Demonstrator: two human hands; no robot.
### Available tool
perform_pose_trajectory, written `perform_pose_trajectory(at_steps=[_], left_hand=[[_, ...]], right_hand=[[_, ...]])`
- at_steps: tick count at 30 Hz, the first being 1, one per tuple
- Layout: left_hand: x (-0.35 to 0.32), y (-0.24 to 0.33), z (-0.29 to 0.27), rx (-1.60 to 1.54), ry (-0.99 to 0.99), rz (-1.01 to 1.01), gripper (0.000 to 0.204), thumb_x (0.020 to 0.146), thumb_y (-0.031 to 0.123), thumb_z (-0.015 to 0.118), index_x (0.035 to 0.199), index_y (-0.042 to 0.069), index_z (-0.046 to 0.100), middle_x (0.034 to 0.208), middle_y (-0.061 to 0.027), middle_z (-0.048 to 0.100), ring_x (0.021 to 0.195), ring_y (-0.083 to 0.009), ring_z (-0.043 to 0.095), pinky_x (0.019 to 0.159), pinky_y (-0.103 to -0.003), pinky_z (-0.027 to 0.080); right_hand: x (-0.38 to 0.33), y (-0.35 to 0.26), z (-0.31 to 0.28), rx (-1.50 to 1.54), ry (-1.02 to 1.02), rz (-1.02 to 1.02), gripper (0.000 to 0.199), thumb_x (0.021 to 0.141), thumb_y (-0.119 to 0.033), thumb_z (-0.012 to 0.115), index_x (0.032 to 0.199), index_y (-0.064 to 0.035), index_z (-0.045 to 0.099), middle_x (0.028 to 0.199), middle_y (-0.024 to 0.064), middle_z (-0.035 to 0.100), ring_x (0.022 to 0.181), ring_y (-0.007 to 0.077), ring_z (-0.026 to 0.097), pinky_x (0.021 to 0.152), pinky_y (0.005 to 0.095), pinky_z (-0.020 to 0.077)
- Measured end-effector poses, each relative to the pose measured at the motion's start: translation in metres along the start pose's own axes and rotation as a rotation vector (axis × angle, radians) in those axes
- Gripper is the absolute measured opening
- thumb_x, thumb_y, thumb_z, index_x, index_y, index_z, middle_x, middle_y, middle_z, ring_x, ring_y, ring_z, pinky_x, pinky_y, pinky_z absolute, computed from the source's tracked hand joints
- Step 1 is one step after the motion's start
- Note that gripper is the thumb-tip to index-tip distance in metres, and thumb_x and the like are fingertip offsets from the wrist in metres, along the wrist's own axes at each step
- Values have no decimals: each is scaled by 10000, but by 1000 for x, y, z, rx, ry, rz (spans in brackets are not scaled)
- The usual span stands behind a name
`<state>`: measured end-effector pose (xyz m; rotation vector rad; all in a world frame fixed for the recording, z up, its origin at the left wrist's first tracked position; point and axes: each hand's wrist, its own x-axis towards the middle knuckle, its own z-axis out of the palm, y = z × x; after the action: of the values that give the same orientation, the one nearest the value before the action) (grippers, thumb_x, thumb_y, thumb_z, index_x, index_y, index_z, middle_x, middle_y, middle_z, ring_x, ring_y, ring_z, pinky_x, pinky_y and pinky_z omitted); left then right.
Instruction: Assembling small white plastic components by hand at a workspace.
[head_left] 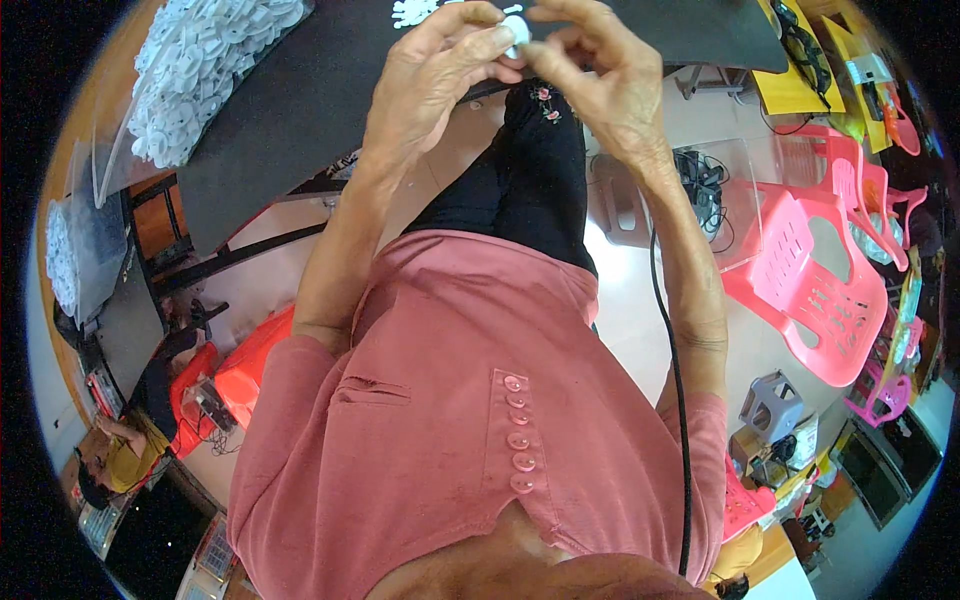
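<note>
At the top middle, over the near edge of a dark table (270, 130), my left hand (432, 85) pinches a small round white plastic piece (517, 36) between thumb and fingers. My right hand (605, 80) is just to the right of it, fingers curved and apart, with the thumb tip close to the piece's edge. Whether that thumb touches it I cannot tell. Several small white plastic parts (413, 11) lie on the table beyond my left hand. A big heap of flat white plastic pieces (200, 75) covers the table's left side.
A clear plastic sheet (110, 160) edges the heap at left. Pink plastic chairs (800, 270) and a grey stool (772, 402) stand at right. A black cable (672, 340) hangs past my right arm. Another person (130, 455) sits at far lower left.
</note>
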<state>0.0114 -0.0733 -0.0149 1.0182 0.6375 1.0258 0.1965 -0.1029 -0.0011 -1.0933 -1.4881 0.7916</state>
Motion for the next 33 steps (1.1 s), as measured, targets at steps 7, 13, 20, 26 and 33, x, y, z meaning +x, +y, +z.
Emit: perform_pose_trajectory(at_steps=[7,13,20,26,33], left_hand=[[-7,-5,-26,-9,2,23,266,981,119,659,1233,34,646,1175,-127,692,987,-204,684,917,-330,548],[-15,4,-7,-117,57,-2,176,997,89,623,1152,8,605,1009,-79,681,889,-165,679,815,-298,569],[-13,-7,-16,-116,46,23,170,995,81,624,1145,4,600,1007,-83,677,883,-159,674,814,-294,567],[-15,-2,-9,-66,70,11,153,997,70,614,1134,3,601,1000,-80,673,873,-150,667,810,-286,565],[-15,-6,-13,-54,48,32,138,994,63,614,1119,4,608,991,-72,671,871,-142,664,804,-282,566]], right_hand=[[22,21,-23,-533,71,-249,142,879,-21,662,1018,-10,686,837,121,614,718,255,630,668,338,510],[19,8,-23,-712,-98,-328,131,851,-82,696,977,-49,703,903,101,623,890,313,632,795,405,508],[16,7,-46,-435,-281,-337,196,811,-56,685,1002,-28,720,993,115,688,924,282,646,851,400,512],[5,-6,-35,-419,-287,-29,182,827,-79,693,998,-24,721,932,132,658,925,302,647,838,399,513],[23,14,-38,-655,-287,-392,136,800,-1,667,921,-44,713,915,123,650,877,321,629,782,420,504]])
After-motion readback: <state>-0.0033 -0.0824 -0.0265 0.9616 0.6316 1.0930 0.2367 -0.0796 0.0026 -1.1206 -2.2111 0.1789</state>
